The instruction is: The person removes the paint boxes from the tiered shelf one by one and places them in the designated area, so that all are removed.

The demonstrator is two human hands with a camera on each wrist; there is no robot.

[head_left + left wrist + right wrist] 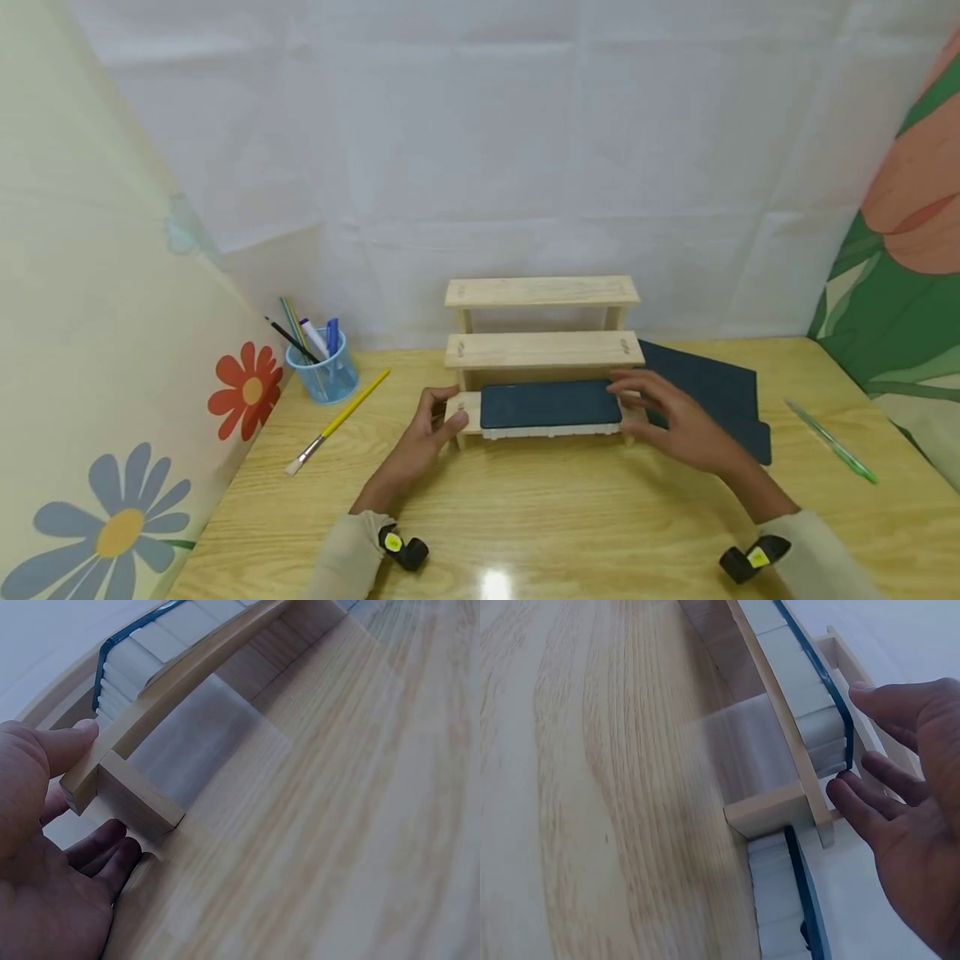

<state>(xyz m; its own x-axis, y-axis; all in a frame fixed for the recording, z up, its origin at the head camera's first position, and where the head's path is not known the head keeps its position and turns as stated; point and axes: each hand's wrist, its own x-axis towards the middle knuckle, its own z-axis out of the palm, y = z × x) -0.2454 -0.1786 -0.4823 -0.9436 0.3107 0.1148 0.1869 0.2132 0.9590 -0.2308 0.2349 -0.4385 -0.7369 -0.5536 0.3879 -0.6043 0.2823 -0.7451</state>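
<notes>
A three-step wooden shelf [542, 350] stands on the table. On its lowest board lies a long box [551, 404] with a flat dark blue top and white segmented sides. My left hand [426, 433] grips the left end of that board, thumb on top and the other fingers curled beneath, as the left wrist view shows. At the box's right end is my right hand [678, 421], its fingers spread and loosely bent. In the right wrist view its fingertips [842, 784] come right up to the box's corner [832, 754].
Right of the shelf lie more dark blue-topped pieces [705, 387], partly behind my right hand. A green pen [831, 442] lies far right. At left are a yellow-handled paintbrush [341, 421] and a blue cup [330, 379] of pens and pencils. A white sheet [480, 167] hangs behind.
</notes>
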